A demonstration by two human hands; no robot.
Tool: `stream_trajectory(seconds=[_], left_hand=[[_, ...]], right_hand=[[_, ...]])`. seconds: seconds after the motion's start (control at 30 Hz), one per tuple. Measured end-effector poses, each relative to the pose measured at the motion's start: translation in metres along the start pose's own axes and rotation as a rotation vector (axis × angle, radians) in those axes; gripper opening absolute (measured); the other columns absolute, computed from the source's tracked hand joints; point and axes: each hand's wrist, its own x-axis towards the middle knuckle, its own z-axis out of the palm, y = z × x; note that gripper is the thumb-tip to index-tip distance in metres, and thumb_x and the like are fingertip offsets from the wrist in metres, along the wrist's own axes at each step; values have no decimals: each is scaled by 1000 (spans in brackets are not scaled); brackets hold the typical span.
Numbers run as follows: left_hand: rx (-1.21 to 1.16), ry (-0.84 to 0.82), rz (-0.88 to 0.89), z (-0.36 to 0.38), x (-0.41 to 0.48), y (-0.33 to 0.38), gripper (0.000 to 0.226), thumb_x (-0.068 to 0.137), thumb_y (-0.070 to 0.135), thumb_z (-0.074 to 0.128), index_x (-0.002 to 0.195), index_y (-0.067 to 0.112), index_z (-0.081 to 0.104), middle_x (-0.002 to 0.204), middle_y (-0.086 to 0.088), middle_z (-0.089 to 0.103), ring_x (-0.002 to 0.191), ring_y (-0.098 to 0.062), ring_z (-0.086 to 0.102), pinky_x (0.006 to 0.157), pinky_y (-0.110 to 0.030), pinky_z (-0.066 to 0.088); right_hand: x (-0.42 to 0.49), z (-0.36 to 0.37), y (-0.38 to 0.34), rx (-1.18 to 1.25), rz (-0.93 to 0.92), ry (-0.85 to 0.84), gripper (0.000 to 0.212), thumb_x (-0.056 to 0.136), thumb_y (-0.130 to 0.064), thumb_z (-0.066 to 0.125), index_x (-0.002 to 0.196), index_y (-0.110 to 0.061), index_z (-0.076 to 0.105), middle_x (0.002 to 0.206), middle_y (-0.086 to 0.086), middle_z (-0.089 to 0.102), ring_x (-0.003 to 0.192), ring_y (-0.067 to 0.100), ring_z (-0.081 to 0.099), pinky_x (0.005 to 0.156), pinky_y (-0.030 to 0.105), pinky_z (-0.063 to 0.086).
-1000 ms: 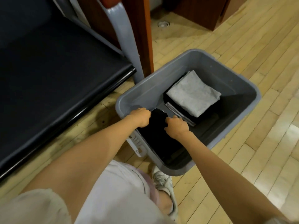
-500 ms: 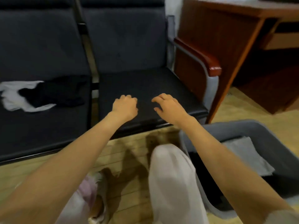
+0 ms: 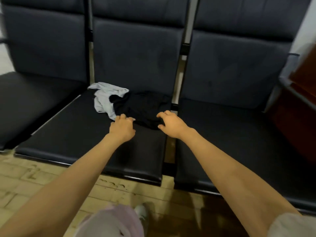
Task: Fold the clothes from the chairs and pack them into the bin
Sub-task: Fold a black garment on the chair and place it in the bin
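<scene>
Centre of the frame, on the middle seat (image 3: 77, 134): a black garment (image 3: 143, 106), crumpled, overlapping a pale garment (image 3: 104, 101) to its upper left. Long axis roughly left to right, with the near corner dipping toward lower right. Straight ahead of both hands, just past the fingertips.

Left hand (image 3: 122, 128) at the near left edge, at the border of black and pale; fingers (image 3: 125, 118) bent and close together, touching the cloth, but cannot tell whether pinching it. Right hand (image 3: 171, 124) at the near right corner; fingers (image 3: 164, 114) spread and hooked, thumb just beside the cloth, nothing gripped yet. About equally near, one at each end, so probably a two-handed lift by the near edge.

Compared with half a second ago: then over the bare right seat (image 3: 230, 134), with the clothes far at the left of the frame and the bin at lower right; now at the clothes, bin out of view.
</scene>
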Motion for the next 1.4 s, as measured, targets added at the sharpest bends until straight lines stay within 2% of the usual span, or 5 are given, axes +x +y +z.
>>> stream_trajectory(seconds=[0.53, 0.7, 1.0, 1.17, 1.4], left_hand=[[-68, 16, -126, 40, 74, -32, 80, 100, 38, 43, 150, 25, -18, 156, -22, 4, 141, -40, 18, 111, -53, 21], [24, 253, 151, 24, 62, 1, 65, 90, 40, 61, 146, 25, 32, 158, -13, 1, 146, -34, 0, 116, -54, 8], [-822, 179, 367, -35, -6, 125, 18, 91, 11, 61, 101, 17, 47, 100, -5, 63, 96, -23, 63, 82, -30, 48], [-906, -557, 565, -9, -65, 168, 66, 84, 20, 73, 139, 28, 38, 127, 5, 55, 99, -8, 67, 92, -22, 49], [-429, -380, 356, 50, -75, 159, 58, 85, 27, 72, 136, 18, 46, 140, -3, 39, 130, -19, 38, 103, -26, 34]], right_hand=[[93, 56, 8, 264, 153, 160, 33, 98, -9, 43, 130, -14, 50, 121, 12, 50, 114, 31, 46, 93, 37, 42], [37, -4, 27, 330, -64, 265, 28, 96, -5, 46, 120, -13, 57, 102, 0, 47, 102, 18, 48, 85, 26, 38], [-92, -80, 106, -67, 142, 438, 37, 92, -2, 51, 125, -17, 58, 118, 3, 52, 112, 24, 45, 94, 35, 39], [-159, -76, 146, -220, 443, -103, 65, 88, -6, 59, 144, -28, 35, 148, 6, 31, 139, 30, 21, 111, 47, 23], [-190, -20, 134, 199, 245, -293, 64, 87, -33, 68, 143, -28, 38, 147, 3, 34, 133, 23, 37, 108, 33, 34]])
